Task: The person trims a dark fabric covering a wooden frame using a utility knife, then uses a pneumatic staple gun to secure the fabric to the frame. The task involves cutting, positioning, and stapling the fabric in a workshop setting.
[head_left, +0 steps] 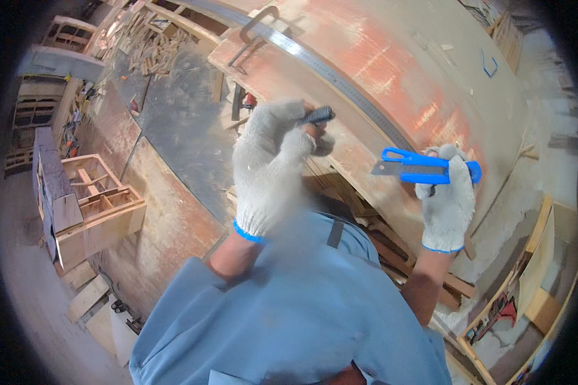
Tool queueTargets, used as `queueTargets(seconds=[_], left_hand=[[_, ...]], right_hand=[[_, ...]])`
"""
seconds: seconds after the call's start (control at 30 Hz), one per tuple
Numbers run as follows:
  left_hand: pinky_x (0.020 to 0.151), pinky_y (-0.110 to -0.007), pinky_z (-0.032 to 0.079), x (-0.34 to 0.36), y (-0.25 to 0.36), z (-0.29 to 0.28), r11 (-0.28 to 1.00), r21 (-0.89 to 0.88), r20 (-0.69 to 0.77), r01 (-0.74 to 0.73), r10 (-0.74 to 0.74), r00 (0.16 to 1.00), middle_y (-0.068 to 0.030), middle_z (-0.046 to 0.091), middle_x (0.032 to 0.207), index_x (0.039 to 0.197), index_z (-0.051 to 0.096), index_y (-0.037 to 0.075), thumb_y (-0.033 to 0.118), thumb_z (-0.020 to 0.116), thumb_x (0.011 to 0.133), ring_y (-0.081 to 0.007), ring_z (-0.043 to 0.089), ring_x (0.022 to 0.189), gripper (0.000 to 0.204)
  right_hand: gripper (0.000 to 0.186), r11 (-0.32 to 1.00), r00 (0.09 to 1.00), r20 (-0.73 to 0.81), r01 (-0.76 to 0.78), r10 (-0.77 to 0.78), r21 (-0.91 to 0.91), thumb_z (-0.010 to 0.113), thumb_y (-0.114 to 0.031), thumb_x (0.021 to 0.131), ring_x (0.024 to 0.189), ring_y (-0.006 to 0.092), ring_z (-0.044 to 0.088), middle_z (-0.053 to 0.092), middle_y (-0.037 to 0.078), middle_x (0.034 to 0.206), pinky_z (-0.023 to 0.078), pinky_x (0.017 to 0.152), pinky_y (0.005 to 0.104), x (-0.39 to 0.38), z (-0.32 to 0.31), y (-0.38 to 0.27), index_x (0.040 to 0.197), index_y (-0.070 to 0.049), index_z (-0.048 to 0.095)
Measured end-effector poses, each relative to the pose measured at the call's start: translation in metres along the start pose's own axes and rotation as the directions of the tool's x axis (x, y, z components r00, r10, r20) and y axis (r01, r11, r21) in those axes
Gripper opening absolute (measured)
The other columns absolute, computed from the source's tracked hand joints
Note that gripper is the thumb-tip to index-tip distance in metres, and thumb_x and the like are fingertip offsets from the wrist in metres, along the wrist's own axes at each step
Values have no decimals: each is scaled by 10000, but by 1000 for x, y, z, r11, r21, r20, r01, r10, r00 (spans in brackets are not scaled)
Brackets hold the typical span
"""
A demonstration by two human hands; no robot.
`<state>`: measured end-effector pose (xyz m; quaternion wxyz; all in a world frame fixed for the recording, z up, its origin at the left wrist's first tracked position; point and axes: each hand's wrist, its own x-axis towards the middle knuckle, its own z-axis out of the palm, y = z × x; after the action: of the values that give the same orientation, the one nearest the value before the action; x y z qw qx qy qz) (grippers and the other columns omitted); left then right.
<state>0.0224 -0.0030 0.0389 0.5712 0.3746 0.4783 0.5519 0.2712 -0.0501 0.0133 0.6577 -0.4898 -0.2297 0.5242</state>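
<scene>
We see both hands raised in gloves over a reddish board (392, 58) that fills the upper centre and upper right of the frame.

Left hand (270, 167): at the centre of the frame, blurred, fingers closed around a dark, ribbed pen-like tool (319, 115). The tip of the tool projects to the right of the fist, above the board's near edge.

Right hand (446, 199): at the centre right, fingers closed on a blue knife (424, 167). The knife lies roughly level, its grey blade pointing to the left of the frame, over the lower edge of the board.

A long steel ruler (340, 80) runs diagonally across the board from the upper centre toward the knife. A small blue clip-shaped piece (489, 64) rests on the board at the upper right.

The floor (173, 122) at the upper left carries wood offcuts (151, 45). Wooden frames (99, 205) stand at the left of the frame. The person's blue shirt (289, 314) fills the lower centre.
</scene>
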Motion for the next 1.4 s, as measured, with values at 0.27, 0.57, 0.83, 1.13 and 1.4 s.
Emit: queueTargets(seconds=[0.27,0.57,0.83,1.13,1.4], left_hand=[[784,-325,600,23,23,-28,984,103,-230,-144,164,959,-125,695,1047,1229,592,-25,67,614,1012,-174,696,885,237],[772,-325,594,36,38,-85,989,116,-363,-91,127,923,-97,690,1023,1205,611,-12,80,619,1010,-151,662,863,215],[647,-217,467,51,45,-149,999,28,-478,-21,32,878,-80,718,961,1195,619,32,141,640,1018,-81,618,774,209],[623,-190,415,43,50,-192,1000,-19,-610,10,-20,792,-74,722,952,1177,637,42,184,639,1023,-63,581,720,209],[724,-191,458,-4,41,-191,993,-114,-737,-45,-54,674,-62,687,1009,1176,628,39,169,640,1020,-89,625,870,203]], right_hand=[[314,996,997,46,-51,54,-77,660,-321,1005,843,155,669,686,135,1075,491,550,239,6,13,1,1156,-47,658],[331,979,987,76,-125,139,-161,686,-335,989,662,173,641,696,135,1011,478,498,265,38,66,33,1138,-40,670],[349,954,956,147,-224,255,-202,675,-329,999,773,170,660,685,135,1034,497,527,254,60,141,64,1189,-38,640],[373,908,905,240,-266,351,-324,667,-364,987,673,149,595,663,121,981,444,523,251,71,200,85,1141,-25,632],[347,873,836,357,-260,418,-412,612,-342,1013,657,154,589,669,116,948,441,524,264,71,225,112,1141,-20,628]])
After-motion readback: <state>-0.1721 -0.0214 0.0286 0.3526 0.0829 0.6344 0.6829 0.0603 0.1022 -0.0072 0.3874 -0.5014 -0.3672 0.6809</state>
